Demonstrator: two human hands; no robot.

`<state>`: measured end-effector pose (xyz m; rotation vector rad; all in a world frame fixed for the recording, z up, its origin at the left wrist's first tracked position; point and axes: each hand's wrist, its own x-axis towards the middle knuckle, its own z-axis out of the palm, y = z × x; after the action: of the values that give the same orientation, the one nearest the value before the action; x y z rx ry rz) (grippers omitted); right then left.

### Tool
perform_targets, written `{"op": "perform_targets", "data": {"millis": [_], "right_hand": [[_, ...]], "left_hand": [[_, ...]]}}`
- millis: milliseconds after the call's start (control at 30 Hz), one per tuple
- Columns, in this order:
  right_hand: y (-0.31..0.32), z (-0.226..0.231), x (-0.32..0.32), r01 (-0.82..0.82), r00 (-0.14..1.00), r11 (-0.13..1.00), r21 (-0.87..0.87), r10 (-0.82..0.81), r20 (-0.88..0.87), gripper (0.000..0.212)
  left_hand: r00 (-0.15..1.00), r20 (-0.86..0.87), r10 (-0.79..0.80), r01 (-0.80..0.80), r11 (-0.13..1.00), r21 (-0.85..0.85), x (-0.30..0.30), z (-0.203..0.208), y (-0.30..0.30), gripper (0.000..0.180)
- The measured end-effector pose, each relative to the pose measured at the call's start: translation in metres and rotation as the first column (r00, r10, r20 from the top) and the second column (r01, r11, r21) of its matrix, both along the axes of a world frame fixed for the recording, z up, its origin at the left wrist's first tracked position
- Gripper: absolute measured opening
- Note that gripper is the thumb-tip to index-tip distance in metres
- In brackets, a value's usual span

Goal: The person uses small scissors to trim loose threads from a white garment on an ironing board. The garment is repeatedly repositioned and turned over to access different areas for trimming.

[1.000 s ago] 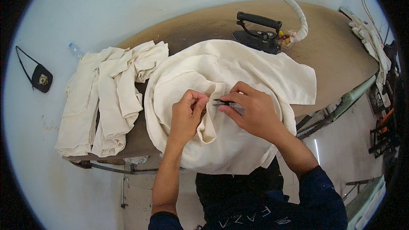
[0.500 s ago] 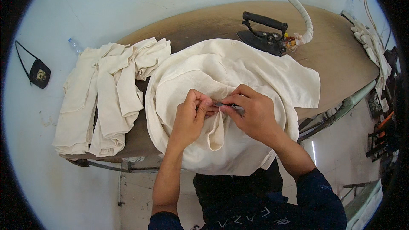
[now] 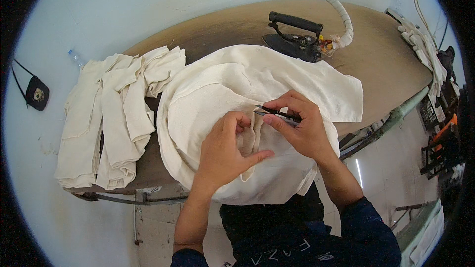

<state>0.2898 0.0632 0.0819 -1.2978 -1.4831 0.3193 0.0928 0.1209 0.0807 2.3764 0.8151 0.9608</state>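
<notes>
A cream cloth garment (image 3: 208, 101) lies bunched over the near middle of the padded ironing board (image 3: 376, 49). My right hand (image 3: 299, 123) is closed round small dark thread snips (image 3: 283, 114), whose two pointed tips face left and stand slightly apart. Just under those tips, a narrow folded strip (image 3: 258, 131) of the garment sticks up. Left of the strip rests my left hand (image 3: 222, 151), its thumb stretched out across the cloth and its other fingers loosely curled beside the strip. Thumb and fingers are apart, with nothing visible pinched between them.
A black-handled iron (image 3: 294, 37) sits behind the garment, its white-wrapped cable (image 3: 341, 15) rising from it. Folded cream pieces (image 3: 104, 118) are stacked at the left. More pale cloth (image 3: 425, 54) hangs at the board's right end. A black pouch (image 3: 37, 93) hangs on the left wall.
My left thumb and fingers have come apart from their pinch at the strip, and the hand has turned flatter. My right hand has risen slightly with the snips, and the view has shifted a little.
</notes>
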Motion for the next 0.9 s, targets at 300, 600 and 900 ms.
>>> {"op": "perform_targets", "data": {"millis": [300,600,900], "right_hand": [[-0.011,-0.012,-0.008,0.025,0.979,0.989,0.148,-0.055,0.197,0.025],[-0.006,-0.02,-0.023,0.071,0.926,0.947,0.313,-0.179,0.333,0.028],[-0.003,-0.017,-0.03,0.131,0.946,0.939,0.319,-0.215,0.244,0.021]], "left_hand": [[0.945,0.326,0.022,0.175,0.808,-0.563,-0.012,-0.015,0.029,0.028],[0.91,0.412,0.045,0.224,0.782,-0.582,-0.012,-0.017,0.03,0.03],[0.896,0.444,0.017,0.264,0.783,-0.563,-0.013,-0.016,0.03,0.032]]}}
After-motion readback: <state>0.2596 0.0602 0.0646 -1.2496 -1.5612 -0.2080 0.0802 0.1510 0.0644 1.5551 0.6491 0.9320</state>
